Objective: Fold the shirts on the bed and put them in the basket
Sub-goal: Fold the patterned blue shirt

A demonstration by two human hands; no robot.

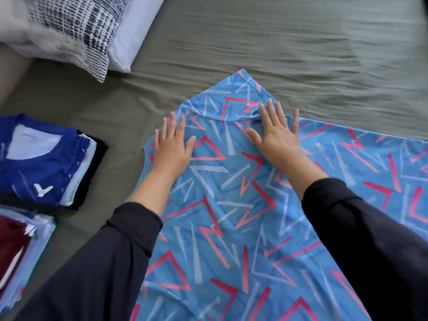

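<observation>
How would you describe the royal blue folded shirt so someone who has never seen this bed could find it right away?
Start at the patterned pillow in the bed's top left corner and look straight down toward the near edge. Left of the left hand sits a stack of folded shirts; the royal blue shirt lies on top. Unlike the maroon-topped stack below it, it bears a small white logo.

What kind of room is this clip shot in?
Most likely a bedroom: a bed with a grey-green sheet, pillows at its head, and stacks of folded shirts beside the patterned blue shirt being smoothed.
</observation>
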